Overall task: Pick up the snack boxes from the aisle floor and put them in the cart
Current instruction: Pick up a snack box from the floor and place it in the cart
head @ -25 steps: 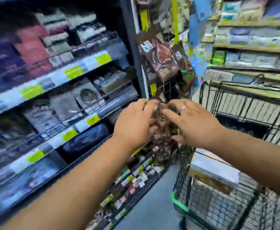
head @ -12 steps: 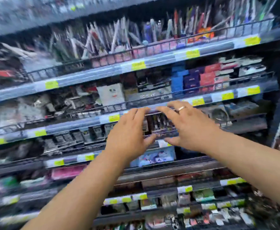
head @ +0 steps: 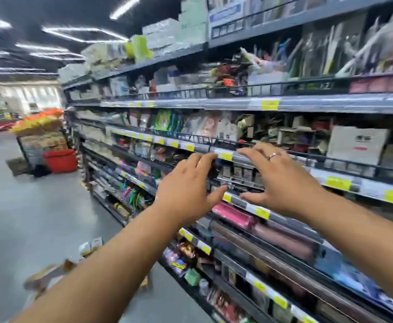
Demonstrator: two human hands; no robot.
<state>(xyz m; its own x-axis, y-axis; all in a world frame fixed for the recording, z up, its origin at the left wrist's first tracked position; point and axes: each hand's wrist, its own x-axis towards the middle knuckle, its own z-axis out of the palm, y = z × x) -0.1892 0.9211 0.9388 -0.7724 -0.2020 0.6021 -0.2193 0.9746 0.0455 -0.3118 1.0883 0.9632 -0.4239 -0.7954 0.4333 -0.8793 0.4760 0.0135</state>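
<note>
Left hand (head: 188, 190) and right hand (head: 281, 183) reach forward side by side, gripping nothing.
Both hands hover at about the same height with their backs toward the camera, the fingers (head: 253, 152) loosely spread and slightly bent. The thumbs (head: 216, 194) point inward at each other, a small gap between them. The bare forearms (head: 121, 257) stretch out in front, the left rising from the lower left, the right entering from the right edge.

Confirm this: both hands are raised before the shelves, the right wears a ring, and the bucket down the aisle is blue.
Not blue: the head view shows the bucket is red. The rest stands: left hand and right hand raised before the shelves, ring on the right.
</note>
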